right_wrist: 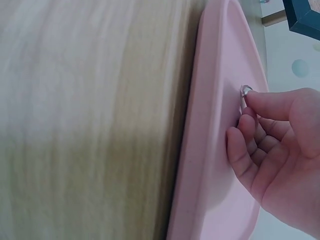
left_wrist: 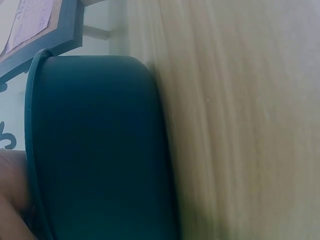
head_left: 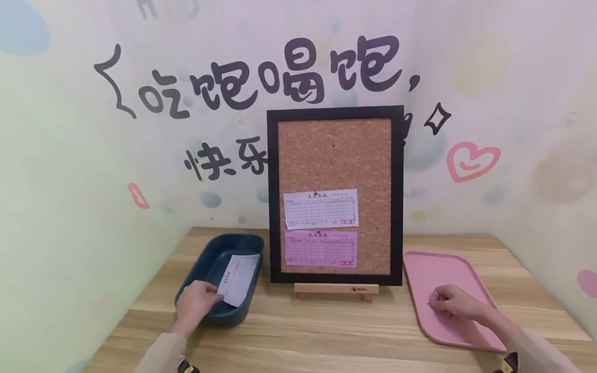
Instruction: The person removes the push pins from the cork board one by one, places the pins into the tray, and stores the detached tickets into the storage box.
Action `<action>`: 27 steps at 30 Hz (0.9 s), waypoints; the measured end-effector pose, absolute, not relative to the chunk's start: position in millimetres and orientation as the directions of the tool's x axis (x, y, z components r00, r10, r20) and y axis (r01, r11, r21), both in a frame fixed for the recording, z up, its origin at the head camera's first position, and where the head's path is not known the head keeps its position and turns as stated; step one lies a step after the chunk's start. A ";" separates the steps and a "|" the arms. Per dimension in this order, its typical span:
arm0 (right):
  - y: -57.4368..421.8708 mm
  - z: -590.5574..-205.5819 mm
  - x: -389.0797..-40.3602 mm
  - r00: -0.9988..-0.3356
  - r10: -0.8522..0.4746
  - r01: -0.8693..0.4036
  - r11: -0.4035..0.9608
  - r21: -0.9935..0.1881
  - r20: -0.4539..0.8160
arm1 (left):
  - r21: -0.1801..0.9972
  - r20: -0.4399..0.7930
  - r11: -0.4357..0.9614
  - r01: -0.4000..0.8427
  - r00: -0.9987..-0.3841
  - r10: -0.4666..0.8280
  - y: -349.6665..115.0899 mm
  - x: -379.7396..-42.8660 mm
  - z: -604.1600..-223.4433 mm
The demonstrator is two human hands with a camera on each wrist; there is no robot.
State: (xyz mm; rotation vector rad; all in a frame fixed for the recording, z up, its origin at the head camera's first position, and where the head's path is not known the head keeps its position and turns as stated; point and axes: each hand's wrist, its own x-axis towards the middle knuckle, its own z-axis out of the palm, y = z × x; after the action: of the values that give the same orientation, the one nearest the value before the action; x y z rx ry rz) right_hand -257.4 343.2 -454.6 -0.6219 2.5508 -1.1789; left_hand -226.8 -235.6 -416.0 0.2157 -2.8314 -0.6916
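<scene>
In the head view my left hand (head_left: 198, 303) reaches over the near left side of a dark blue basin (head_left: 203, 252). Its fingertips pinch the lower left edge of a white printed receipt slip (head_left: 240, 277) lying tilted within the basin. The left wrist view mostly shows the basin's outer wall (left_wrist: 100, 140), with part of the hand at the lower left and the slip hidden. Over a pink tray (head_left: 454, 264), my right hand (head_left: 452, 302) pinches a small silvery thumbtack (right_wrist: 245, 90) between thumb and forefinger, the other fingers curled.
A black-framed cork board (head_left: 336, 155) stands on a small wooden easel (head_left: 336, 289) between basin and tray. Pinned low on it are a white slip (head_left: 322, 210) and a pink slip (head_left: 322, 249). Behind the wooden table (head_left: 298, 331) is a printed wall.
</scene>
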 end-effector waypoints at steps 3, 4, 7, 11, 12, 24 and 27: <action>343.7 -453.3 -256.7 -0.875 -0.481 -0.263 0.577 -0.774 -0.062 | 0.458 0.174 0.885 -0.083 -0.968 -0.181 -235.6 -225.4 -415.8; 343.7 -452.9 -256.5 -0.875 -0.480 -0.261 0.575 -0.775 -0.061 | 0.454 0.171 0.887 -0.080 -0.970 -0.175 -235.7 -225.2 -415.5; 343.6 -452.0 -256.0 -0.881 -0.470 -0.262 0.581 -0.770 -0.055 | 0.440 0.173 0.895 -0.071 -0.972 -0.162 -236.2 -224.7 -414.5; 344.1 -450.7 -256.5 -0.890 -0.453 -0.268 0.606 -0.749 -0.049 | 0.423 0.200 0.905 -0.048 -0.969 -0.145 -237.3 -226.0 -412.7; 344.5 -449.9 -256.9 -0.893 -0.448 -0.271 0.617 -0.739 -0.046 | 0.424 0.211 0.905 -0.041 -0.967 -0.142 -237.5 -226.5 -411.7; 342.1 -405.0 -268.5 -0.916 -0.394 -0.353 0.707 -0.613 0.073 | 0.449 0.236 0.894 -0.008 -0.963 -0.127 -221.7 -239.6 -373.2; 335.5 -387.2 -273.4 -0.908 -0.406 -0.383 0.712 -0.588 0.100 | 0.458 0.276 0.888 0.038 -0.956 -0.101 -211.6 -246.1 -363.2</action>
State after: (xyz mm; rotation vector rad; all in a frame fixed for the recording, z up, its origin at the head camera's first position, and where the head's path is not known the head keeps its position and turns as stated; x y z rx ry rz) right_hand -273.4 335.5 -387.2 -0.6619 2.8728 -0.9737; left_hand -246.1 -211.6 -363.2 0.0472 -2.7624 -0.6793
